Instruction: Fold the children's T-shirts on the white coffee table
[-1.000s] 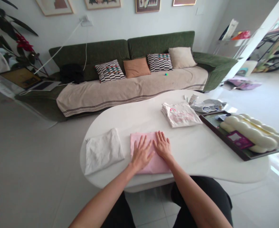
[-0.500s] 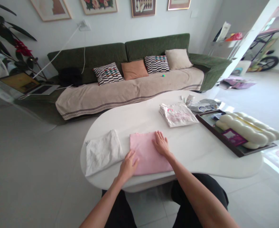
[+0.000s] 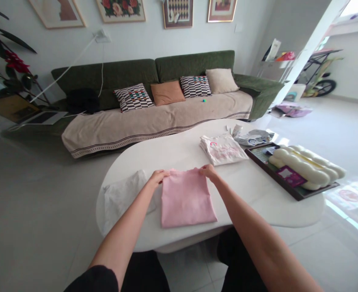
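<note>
A folded pink garment [image 3: 186, 200] lies on the white table [image 3: 148, 152] in front of me. My left hand [image 3: 159, 177] pinches its far left corner, and my right hand [image 3: 208, 172] grips the far right corner. The far edge between them looks slightly bunched. Left of the pink cloth is a folded light grey garment [image 3: 118, 200], partly hidden behind my left forearm. Beyond my right hand rests a stack of folded white clothes [image 3: 223, 149] with a pink print on top.
On the right side of the table stands a dark tray [image 3: 290, 190] with a puffy cream object [image 3: 307, 166] and a purple card [image 3: 291, 176]. A crumpled silver-grey bag [image 3: 254, 138] lies behind it. A green sofa [image 3: 106, 75] with cushions runs along the wall.
Both hands have moved from lying flat on the pink garment to its far corners, and their fingers have closed there. The view has shifted slightly.
</note>
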The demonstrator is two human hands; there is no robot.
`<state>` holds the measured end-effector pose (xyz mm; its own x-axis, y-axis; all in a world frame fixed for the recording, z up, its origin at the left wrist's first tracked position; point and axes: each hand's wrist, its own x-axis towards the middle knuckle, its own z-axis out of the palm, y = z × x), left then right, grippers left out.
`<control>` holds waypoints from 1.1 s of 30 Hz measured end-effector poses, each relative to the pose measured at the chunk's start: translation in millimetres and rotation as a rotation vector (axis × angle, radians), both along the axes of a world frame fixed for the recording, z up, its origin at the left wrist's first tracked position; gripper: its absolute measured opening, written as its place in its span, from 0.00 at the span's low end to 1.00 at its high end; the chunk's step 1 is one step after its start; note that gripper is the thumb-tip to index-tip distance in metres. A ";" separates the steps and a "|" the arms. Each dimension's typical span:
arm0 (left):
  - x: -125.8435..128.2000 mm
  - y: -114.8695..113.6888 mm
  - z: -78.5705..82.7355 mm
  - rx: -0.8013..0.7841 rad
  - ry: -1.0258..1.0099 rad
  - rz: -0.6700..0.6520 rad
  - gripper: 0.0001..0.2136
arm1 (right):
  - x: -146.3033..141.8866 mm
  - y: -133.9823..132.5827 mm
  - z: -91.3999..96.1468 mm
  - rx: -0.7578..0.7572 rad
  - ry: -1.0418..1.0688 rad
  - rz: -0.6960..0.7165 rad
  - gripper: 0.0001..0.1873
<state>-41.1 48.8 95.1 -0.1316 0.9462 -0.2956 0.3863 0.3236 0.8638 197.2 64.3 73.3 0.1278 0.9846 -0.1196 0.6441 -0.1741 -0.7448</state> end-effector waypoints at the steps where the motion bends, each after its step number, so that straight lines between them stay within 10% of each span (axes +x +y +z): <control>1: -3.9 0.9 16.5 0.022 -0.039 -0.022 0.11 | 3.7 2.1 14.1 0.042 0.040 0.023 0.03; 5: -18.8 -6.9 80.0 0.327 -0.120 -0.110 0.15 | 22.6 -4.1 75.4 0.283 0.191 0.100 0.08; 8: -22.1 -33.9 93.0 0.656 0.029 -0.156 0.11 | 32.5 -34.8 92.3 0.440 0.260 0.146 0.09; 12: -15.8 -92.8 38.3 0.641 0.097 -0.168 0.08 | 35.1 -101.8 44.0 0.503 0.298 0.098 0.07; 18: -11.2 -157.8 -63.7 0.258 -0.043 -0.155 0.09 | 38.5 -175.2 -50.2 0.101 0.392 -0.035 0.15; 27: 15.6 -154.3 -53.7 -0.075 -0.178 0.001 0.19 | 26.4 -129.7 -22.2 0.056 -0.064 -0.014 0.19; 29: 41.8 -176.7 -44.2 -0.208 -0.308 -0.182 0.18 | 22.9 -104.7 -2.8 0.130 -0.087 0.016 0.23; 33: 86.9 -200.0 -16.2 -0.313 -0.473 -0.967 0.18 | 18.0 -69.8 35.1 0.391 -0.260 0.028 0.27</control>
